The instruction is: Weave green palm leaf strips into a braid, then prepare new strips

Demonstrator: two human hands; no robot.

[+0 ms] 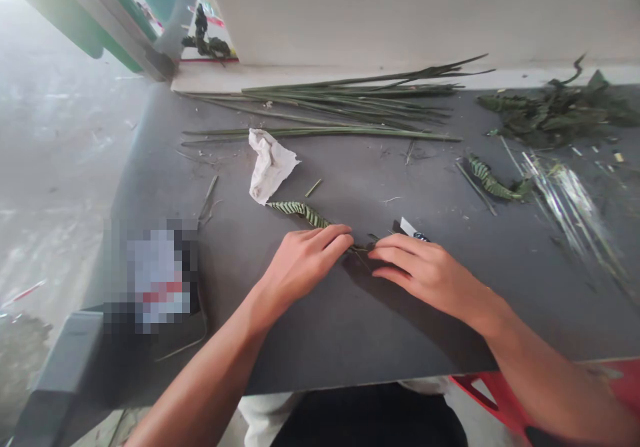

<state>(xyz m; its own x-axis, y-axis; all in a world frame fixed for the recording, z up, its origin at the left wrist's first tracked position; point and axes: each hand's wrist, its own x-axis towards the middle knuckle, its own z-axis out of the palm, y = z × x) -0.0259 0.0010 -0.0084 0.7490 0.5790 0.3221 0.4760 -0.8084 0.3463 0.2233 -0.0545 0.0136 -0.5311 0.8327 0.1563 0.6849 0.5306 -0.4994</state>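
Note:
A braided green leaf strip (300, 210), its ridged body curving to the left, lies low over the grey table. My left hand (316, 250) is closed round its right part, fingers pressed together. Thin loose strands (359, 250) stick out between my two hands. At these strands the fingertips of my right hand (417, 264) are pinched, partly hiding what they grip. Just behind the right hand's knuckles lies a small object with a white flat end (407, 226) and a dark patterned part, mostly covered. A crumpled white tissue (270, 164) touches the strip's left tip.
Long green leaf stalks (340, 107) lie along the wall. At right are a leaf pile (555, 110), another braided leaf piece (493, 180) and shiny clear wrapping (575, 200). A blurred-out item (160, 277) sits at left. A red stool (480, 394) stands below the table edge.

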